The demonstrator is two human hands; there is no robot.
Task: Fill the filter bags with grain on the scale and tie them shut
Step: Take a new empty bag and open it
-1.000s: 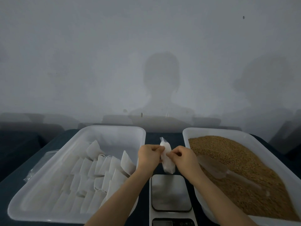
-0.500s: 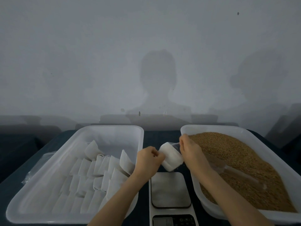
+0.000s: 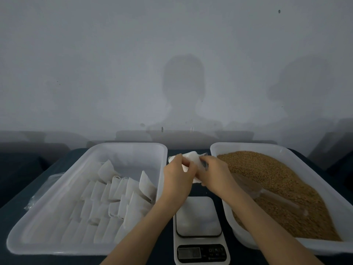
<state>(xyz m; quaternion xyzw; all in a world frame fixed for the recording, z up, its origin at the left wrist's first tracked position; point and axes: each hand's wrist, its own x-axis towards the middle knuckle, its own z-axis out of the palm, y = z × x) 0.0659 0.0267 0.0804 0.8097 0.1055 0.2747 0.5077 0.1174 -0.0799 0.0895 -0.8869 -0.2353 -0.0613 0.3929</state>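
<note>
**Filter bag** point(image 3: 191, 156): white, thin, papery or non-woven, crumpled. Held between the two trays, beyond the scale's far edge and off its platform. Its contents cannot be made out.

**Left hand** point(image 3: 179, 175): fingers curled together, pinching the bag's left part. The fingertips are turned away and mostly hidden.

**Right hand** point(image 3: 214, 175): fingers bent and closed over the bag's right part, touching the left hand at the knuckles. The bare forearm crosses the near corner of the grain tray.

**Scale** point(image 3: 200, 245): small white plastic kitchen scale, a rounded rectangle. The square platform point(image 3: 197, 217) is pale, smooth and dark-edged, with nothing on it. The dark front panel carries a grey display point(image 3: 189, 252) and small buttons. Its markings and a line of print are too blurred to read.

**Left tray** point(image 3: 129, 145): translucent white plastic, rectangular with rounded corners and a rolled rim. It holds empty filter bags point(image 3: 114, 190), which are flat white pouches overlapped in rows, some standing on edge.

**Right tray** point(image 3: 248, 145): same make. It is heaped with grain point(image 3: 277, 188), golden-brown and fine-kernelled, which slopes toward the far end.

**Scoop** point(image 3: 263, 194): clear plastic, lying part-sunk in the grain. The bowl is toward the hands and the handle toward the near right.

**Plastic wrapper** point(image 3: 42, 188): clear crinkled film, just beside the left tray's outer wall.

**Table** point(image 3: 15, 236): dark, matte surface bearing the trays and the scale.

**Wall** point(image 3: 95, 64): pale grey and plain, with soft shadows of a head and shoulders.
</note>
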